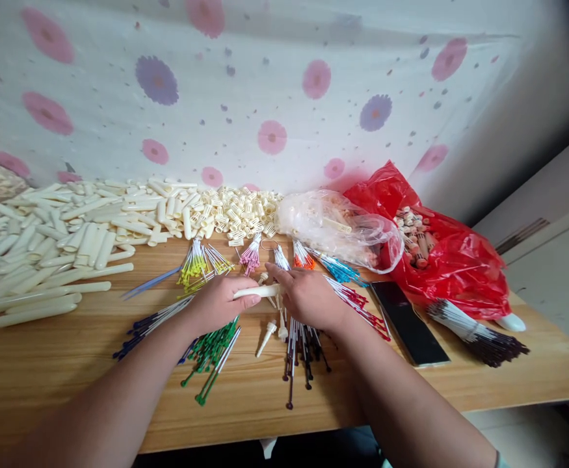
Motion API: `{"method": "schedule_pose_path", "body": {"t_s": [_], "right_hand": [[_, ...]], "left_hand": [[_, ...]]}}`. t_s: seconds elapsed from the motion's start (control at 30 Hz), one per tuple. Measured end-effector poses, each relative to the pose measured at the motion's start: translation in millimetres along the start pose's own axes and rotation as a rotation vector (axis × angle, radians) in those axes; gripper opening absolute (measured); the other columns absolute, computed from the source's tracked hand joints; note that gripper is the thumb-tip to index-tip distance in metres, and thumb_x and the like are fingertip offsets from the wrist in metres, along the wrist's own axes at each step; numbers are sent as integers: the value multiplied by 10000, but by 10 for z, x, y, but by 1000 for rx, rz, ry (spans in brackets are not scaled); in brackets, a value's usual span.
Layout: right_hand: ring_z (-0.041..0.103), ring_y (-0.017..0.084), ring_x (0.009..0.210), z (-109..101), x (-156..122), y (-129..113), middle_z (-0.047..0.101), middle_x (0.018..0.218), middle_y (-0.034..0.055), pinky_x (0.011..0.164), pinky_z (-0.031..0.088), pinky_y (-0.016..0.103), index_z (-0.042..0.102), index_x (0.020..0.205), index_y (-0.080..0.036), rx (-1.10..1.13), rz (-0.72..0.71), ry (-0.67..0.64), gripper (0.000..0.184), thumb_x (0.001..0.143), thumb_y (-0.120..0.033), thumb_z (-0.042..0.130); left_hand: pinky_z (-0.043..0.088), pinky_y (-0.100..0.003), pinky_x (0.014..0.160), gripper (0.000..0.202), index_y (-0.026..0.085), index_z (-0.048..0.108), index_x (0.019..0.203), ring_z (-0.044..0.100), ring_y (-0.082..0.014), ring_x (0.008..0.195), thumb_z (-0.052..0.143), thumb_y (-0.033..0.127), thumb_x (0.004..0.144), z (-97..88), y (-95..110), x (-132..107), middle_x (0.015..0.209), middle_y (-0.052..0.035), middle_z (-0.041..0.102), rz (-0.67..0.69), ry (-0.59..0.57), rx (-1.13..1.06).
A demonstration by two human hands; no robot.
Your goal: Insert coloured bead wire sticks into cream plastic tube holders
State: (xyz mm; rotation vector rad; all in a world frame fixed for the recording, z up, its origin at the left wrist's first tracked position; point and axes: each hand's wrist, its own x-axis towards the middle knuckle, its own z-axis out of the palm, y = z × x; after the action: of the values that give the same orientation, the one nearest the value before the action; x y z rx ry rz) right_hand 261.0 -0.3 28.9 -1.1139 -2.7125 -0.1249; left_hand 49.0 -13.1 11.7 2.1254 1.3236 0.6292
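A cream plastic pen barrel (259, 292) lies level between my hands above the table. My left hand (220, 300) is closed round its left end, thumb along the front. At the barrel's right end, my right hand (308, 296) is closed with its fingers on it; the fingertips are partly hidden. Just below sit two small cream plastic pieces, one a tapered pen tip (266, 338). Around them fan out thin white refills with coloured ends: green ones (216, 344), dark brown ones (306, 344), red ones (362, 307) and dark blue ones (150, 325).
Cream barrels (60, 237) are heaped at the left, with short slotted cream pieces (238, 211) beside them. A clear plastic bag (337, 224), a red bag (464, 260), a black phone (411, 324) and a bundle of brown-ended refills (476, 331) lie at the right.
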Motion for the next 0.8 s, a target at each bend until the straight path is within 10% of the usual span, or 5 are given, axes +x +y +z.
{"method": "schedule_pose_path", "body": {"t_s": [0.63, 0.8], "right_hand": [[636, 262, 708, -52, -14, -100, 688, 847, 144, 592, 456, 347, 280, 1410, -144, 21, 66, -172, 643, 788, -176, 442], [613, 192, 757, -96, -79, 118, 666, 917, 78, 668, 471, 306, 287, 1396, -206, 506, 15, -142, 712, 736, -163, 551]], "left_hand": [[364, -244, 595, 245, 192, 636, 762, 532, -137, 652, 477, 349, 863, 33, 31, -8, 694, -2, 614, 152, -28, 244], [380, -249, 615, 253, 198, 665, 864, 540, -141, 670, 476, 366, 864, 22, 16, -11, 722, -5, 621, 144, -31, 164]]}}
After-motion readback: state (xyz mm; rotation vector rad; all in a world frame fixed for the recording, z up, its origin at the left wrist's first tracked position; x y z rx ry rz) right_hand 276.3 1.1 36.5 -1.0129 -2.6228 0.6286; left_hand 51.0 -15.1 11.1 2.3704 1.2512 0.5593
